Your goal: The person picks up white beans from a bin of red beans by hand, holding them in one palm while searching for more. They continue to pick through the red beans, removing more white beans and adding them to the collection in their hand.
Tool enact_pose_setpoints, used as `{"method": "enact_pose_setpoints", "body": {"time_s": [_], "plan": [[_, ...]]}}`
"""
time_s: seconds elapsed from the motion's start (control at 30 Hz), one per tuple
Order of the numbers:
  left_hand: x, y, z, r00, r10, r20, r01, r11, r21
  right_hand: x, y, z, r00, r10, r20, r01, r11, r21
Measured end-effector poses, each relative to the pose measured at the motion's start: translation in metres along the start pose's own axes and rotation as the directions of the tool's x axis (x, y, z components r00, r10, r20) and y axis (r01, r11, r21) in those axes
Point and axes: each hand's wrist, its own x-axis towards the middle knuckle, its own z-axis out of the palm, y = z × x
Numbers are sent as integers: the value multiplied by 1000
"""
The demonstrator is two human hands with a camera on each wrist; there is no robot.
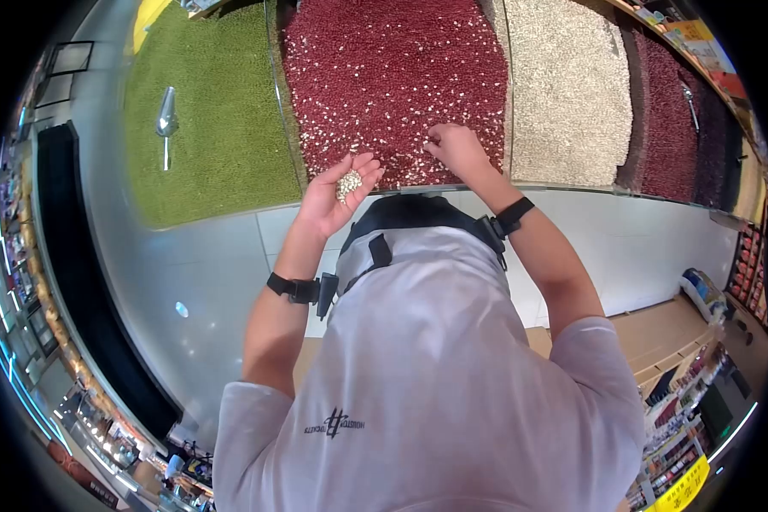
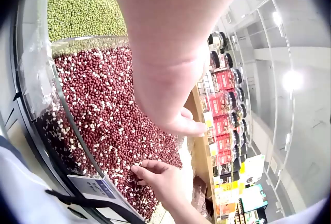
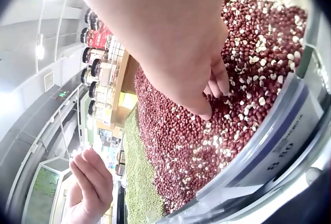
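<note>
The left hand (image 1: 334, 189) is turned palm up with relaxed fingers, carrying a small heap of white kernels (image 1: 348, 186) over the front edge of the red bean bin. In the right wrist view the left hand (image 3: 93, 185) appears cupped from outside, hiding its load. Low over the red beans (image 1: 392, 51), the right hand (image 1: 461, 152) points its fingers down. Its thumb and index finger (image 2: 147, 170) come together around a white speck in the left wrist view. White kernels (image 3: 261, 43) lie scattered among the red beans, thickest near the front.
Left of the red beans lie green beans (image 1: 213, 111) with a metal scoop (image 1: 166, 115) on them. A bin of white kernels (image 1: 563, 94) stands to the right. A clear front panel with a price label (image 3: 289, 141) edges the bin. Jars (image 2: 222, 97) line a shelf behind.
</note>
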Motion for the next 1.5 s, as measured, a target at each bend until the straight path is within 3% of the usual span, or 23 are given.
{"method": "enact_pose_setpoints", "body": {"time_s": [0.33,0.43,0.47,0.63,0.7,0.9,0.97,1.1,1.23,1.4,1.5], "plan": [[-17,9,9,1000,12,-26,-11,1000,24,-12,2,8,996,-59,-71,66,993,103],[-20,27,9,999,-6,35,5,999,44,-14,5,15,994,-33,-102,47,989,141],[-22,34,9,1000,-11,27,10,999,45,-15,4,16,985,-58,-164,86,982,168],[-35,77,2,999,-32,35,28,994,105,-23,-7,15,975,94,-199,-45,970,237],[-41,94,-4,998,-48,49,41,990,134,-27,-5,24,959,188,-213,-94,917,388],[-51,125,-17,993,-116,39,112,989,93,-30,2,33,904,331,-269,-130,814,565],[-52,128,-16,995,-100,11,99,992,75,-30,2,33,905,397,-156,-103,557,824],[-50,121,-5,993,-109,45,105,991,88,-36,2,25,901,415,-127,-105,491,865],[-39,100,7,998,-37,-47,42,994,101,-39,4,9,923,324,-208,-64,663,746],[-19,61,12,996,-74,-56,82,985,150,-31,7,-11,965,227,-132,-9,533,846],[13,38,-5,989,-139,-57,145,980,136,-24,7,-15,976,174,-128,9,559,829]]}}
